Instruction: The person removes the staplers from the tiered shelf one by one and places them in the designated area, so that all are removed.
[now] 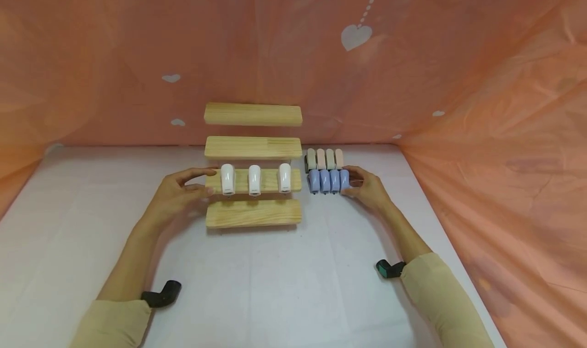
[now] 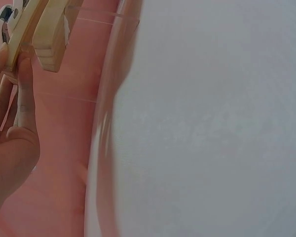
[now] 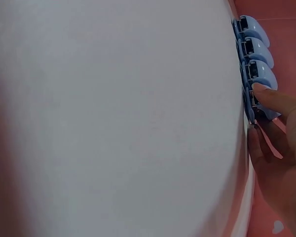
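Observation:
My left hand (image 1: 170,195) grips the left end of a wooden shelf board (image 1: 269,186), third down of the stepped display rack. Three white mini staplers (image 1: 228,179) stand spaced along that board. Its end lies between thumb and fingers in the left wrist view. To the right of the rack, my right hand (image 1: 370,189) pinches the rightmost blue mini stapler (image 1: 344,180), at the end of a tight row of several. From the right wrist, the thumb (image 3: 274,98) lies against that stapler's side, with fingers below it.
Behind the blue row stand several pale green and pink staplers (image 1: 321,159). The rack's other boards lie bare: a top board (image 1: 253,114), a second board (image 1: 253,148) and a lowest board (image 1: 254,214). White cloth (image 1: 275,287) covers the table; an orange curtain (image 1: 275,42) hangs behind.

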Tool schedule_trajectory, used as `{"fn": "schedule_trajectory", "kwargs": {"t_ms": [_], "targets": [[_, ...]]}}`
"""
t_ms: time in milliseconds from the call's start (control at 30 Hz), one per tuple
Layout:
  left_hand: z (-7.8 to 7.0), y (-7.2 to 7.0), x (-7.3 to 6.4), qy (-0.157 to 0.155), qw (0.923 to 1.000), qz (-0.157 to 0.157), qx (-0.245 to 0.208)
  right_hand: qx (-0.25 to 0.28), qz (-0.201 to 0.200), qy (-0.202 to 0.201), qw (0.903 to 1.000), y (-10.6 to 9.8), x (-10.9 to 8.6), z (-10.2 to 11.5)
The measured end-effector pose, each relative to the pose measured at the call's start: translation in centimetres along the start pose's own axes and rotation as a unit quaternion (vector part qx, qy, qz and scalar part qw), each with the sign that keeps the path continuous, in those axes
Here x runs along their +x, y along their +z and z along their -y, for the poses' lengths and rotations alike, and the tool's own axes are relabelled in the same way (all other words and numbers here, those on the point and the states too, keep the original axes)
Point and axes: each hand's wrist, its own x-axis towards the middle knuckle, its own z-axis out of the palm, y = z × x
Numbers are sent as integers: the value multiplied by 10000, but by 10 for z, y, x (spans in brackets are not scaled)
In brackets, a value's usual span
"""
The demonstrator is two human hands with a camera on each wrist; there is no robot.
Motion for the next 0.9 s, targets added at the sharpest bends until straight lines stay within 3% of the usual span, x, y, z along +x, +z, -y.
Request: {"fn": "schedule_trajectory", "kwargs": {"t_ms": [300,567,767,900], "targets": [[2,1,-2,2,10000,-28,72,-75,9,-62,10000,2,-1,-2],[2,0,2,-21,10000,-30,56,461,-116,-116,9988,-1,-1,1],[1,1,1,3,10000,-24,-43,639,-523,-596,9948,0,-1,8],[0,2,0,-25,10000,-49,15,934,-710,-1038,9877,0,-9,30]]}}
